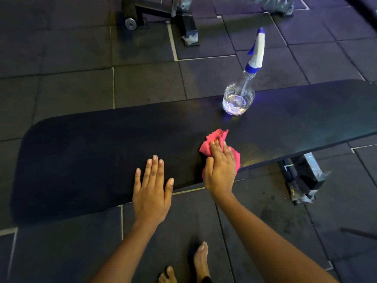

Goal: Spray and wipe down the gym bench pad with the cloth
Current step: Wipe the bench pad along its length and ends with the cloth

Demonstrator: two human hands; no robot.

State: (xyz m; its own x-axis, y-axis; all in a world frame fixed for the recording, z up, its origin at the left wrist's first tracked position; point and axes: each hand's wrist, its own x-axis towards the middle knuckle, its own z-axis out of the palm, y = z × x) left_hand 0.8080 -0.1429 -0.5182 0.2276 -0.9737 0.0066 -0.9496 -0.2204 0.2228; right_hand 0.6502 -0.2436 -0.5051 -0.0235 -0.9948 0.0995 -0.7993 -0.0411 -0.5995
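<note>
A long black gym bench pad (91,152) runs across the view from left to upper right. My right hand (220,170) presses a crumpled pink cloth (217,136) flat onto the pad near its front edge. My left hand (152,188) lies flat on the pad, fingers apart, a little left of the cloth and holding nothing. A clear spray bottle (238,99) with a white and blue trigger head stands upright on the pad's far edge, behind the cloth.
Dark rubber floor tiles (71,88) surround the bench. The bench's metal foot (304,178), partly wrapped in plastic, stands under the pad at the right. Another machine's black frame (161,15) is at the top. My bare feet (189,266) are at the bottom.
</note>
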